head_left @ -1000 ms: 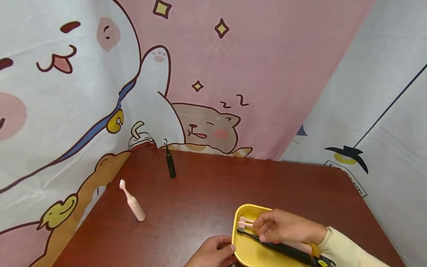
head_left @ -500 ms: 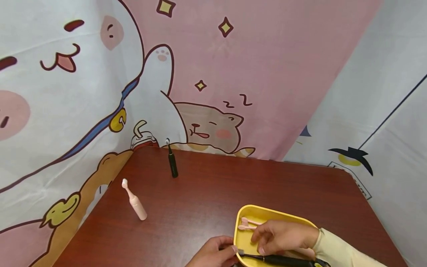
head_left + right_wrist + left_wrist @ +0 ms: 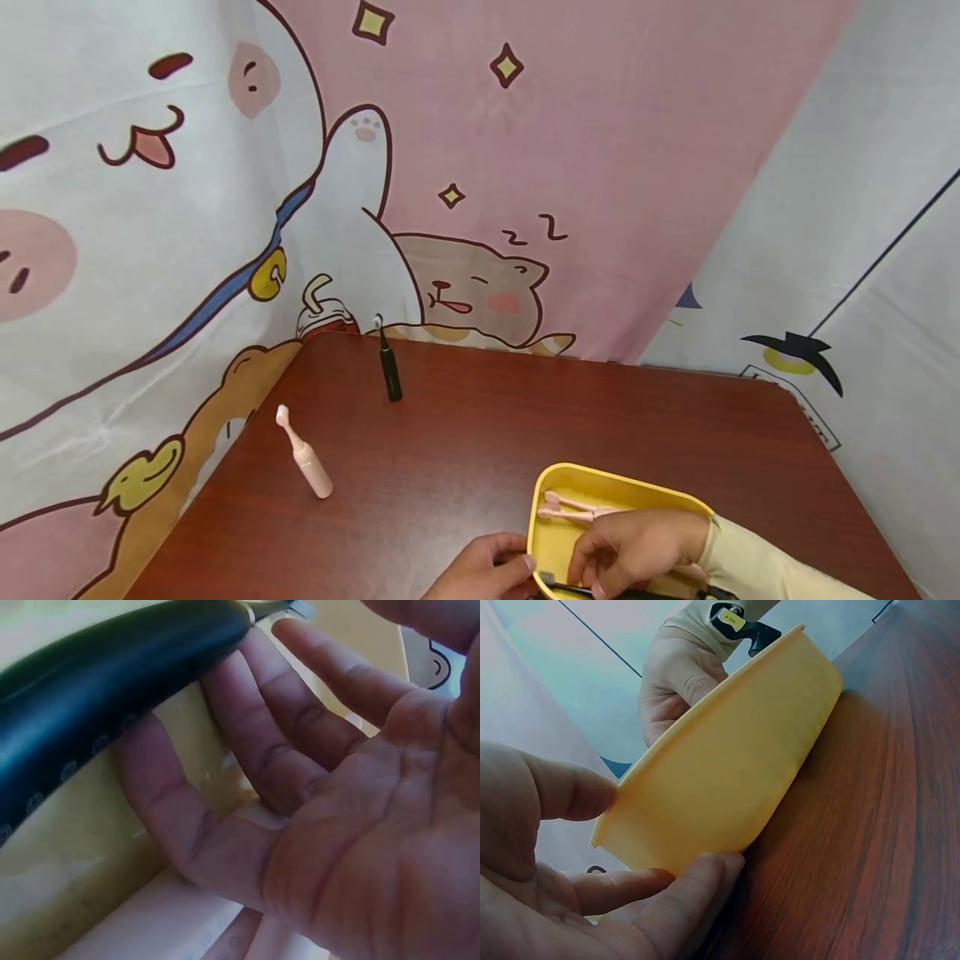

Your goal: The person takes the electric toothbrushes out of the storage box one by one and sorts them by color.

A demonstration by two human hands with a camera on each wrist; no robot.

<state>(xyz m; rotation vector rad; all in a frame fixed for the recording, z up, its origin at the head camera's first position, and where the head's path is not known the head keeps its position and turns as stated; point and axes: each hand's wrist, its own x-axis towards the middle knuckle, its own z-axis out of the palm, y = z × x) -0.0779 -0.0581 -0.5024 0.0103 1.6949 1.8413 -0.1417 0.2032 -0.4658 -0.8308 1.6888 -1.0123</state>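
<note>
Cartoon cloth [image 3: 615, 133] borders a reddish wooden table [image 3: 465, 433].

Left hand [image 3: 480, 572] bottom centre of head view, thumb [image 3: 577, 793] apart from fingers [image 3: 690, 896]; right hand [image 3: 639, 546] lower right, fingers loosely bent, forearm [image 3: 765, 560] sleeved.

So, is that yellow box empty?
No, not empty: the head and right wrist views show pink toothbrushes and a black toothbrush inside the yellow box.

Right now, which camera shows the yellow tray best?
The head view: it shows the yellow tray, rim and inside together, though the right hand covers part. The left wrist view shows its outer wall; the right wrist view, only close-up patches of its inside.
</note>
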